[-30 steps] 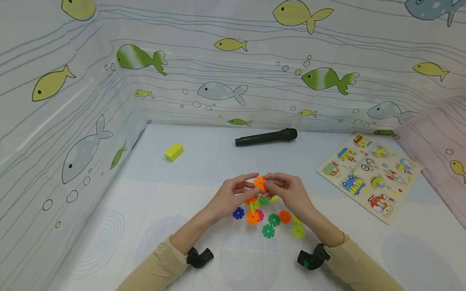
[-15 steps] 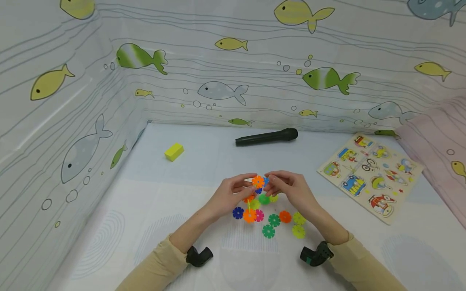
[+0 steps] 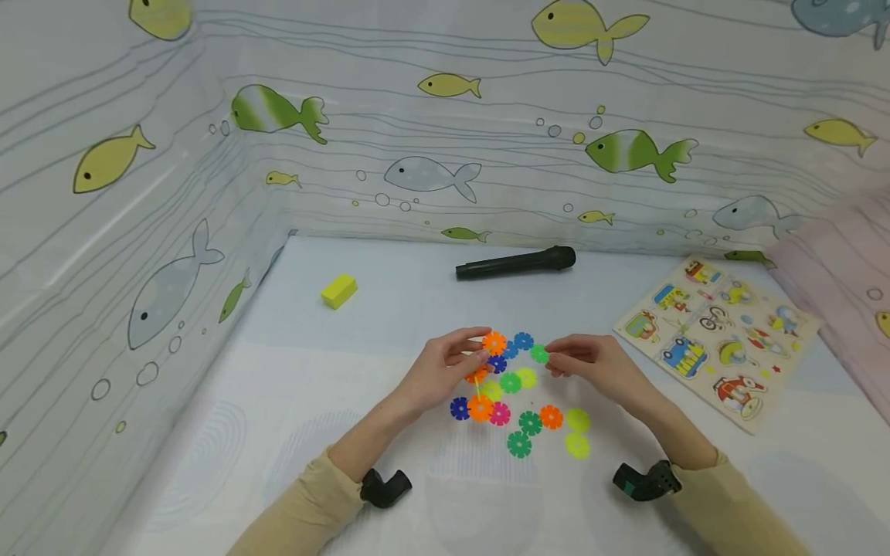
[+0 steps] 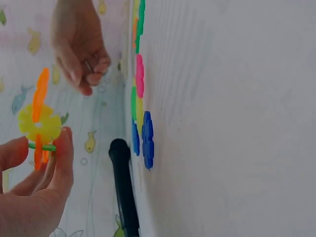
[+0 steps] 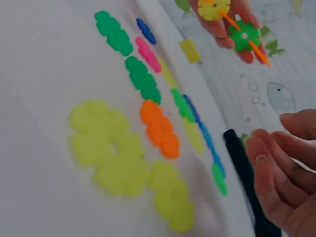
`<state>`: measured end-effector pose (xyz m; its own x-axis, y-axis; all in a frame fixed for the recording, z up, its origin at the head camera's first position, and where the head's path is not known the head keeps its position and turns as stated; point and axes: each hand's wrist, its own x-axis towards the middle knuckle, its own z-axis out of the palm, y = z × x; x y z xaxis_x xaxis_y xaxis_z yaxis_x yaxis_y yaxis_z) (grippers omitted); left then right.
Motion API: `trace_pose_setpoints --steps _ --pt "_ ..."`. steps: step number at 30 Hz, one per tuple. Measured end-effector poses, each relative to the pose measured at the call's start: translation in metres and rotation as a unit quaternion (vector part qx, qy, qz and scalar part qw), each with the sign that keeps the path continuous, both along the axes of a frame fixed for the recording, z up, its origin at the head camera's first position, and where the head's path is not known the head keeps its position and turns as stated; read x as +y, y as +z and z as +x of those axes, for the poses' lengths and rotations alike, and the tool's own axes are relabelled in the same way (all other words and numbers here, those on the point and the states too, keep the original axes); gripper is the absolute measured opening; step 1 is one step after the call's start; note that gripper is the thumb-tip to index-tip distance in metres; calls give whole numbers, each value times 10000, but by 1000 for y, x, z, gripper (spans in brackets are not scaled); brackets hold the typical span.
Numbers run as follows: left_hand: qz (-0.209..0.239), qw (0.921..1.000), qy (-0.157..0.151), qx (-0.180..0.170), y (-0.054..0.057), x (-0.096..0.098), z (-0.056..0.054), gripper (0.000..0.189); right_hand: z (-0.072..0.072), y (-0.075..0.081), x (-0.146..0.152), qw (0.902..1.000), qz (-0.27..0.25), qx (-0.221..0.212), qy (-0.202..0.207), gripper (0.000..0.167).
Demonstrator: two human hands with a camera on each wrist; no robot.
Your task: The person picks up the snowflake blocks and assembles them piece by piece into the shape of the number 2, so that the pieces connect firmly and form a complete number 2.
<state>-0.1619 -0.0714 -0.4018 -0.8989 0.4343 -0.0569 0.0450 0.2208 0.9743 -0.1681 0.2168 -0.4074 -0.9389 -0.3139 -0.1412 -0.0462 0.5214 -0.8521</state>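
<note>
We see the chain (image 4: 48, 118) of slotted discs raised off the surface (image 3: 410, 309), at the centre of the head view, its length running roughly up and down the frame. Our left hand (image 3: 436, 373) pinches it between thumb and fingers. Our right hand (image 3: 605, 367), fingers loosely bent with a gap to the thumb and nothing visible in them, is off to the right; the loose green disc (image 3: 539, 354) lies just beside its fingertips, nearer to it than to the left. We cannot tell whether they touch. The left fingers cover some of the chain's joints, and the closest yellow disc (image 5: 123, 173) is blurred.
</note>
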Motion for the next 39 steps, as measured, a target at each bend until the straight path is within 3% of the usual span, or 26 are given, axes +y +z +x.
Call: trace_pose_setpoints --steps 4,8,14,20,27,39 --pt "30 10000 60 -29 0 -3 -1 46 -4 -8 12 9991 332 9 260 36" --pt "16 10000 80 -54 0 -4 -1 47 -8 -9 20 9955 512 -2 799 32" --pt "-101 9999 103 38 0 -3 -1 47 -6 -12 22 9815 658 -97 1797 27" --pt "-97 9999 83 48 -1 -2 0 46 -3 -23 17 9722 641 127 2248 30" --pt "-49 10000 -10 34 -1 -1 1 45 -1 -28 12 9697 636 383 2327 26" --pt "-126 9999 -48 34 -2 1 1 45 3 -24 11 9748 826 127 2069 23"
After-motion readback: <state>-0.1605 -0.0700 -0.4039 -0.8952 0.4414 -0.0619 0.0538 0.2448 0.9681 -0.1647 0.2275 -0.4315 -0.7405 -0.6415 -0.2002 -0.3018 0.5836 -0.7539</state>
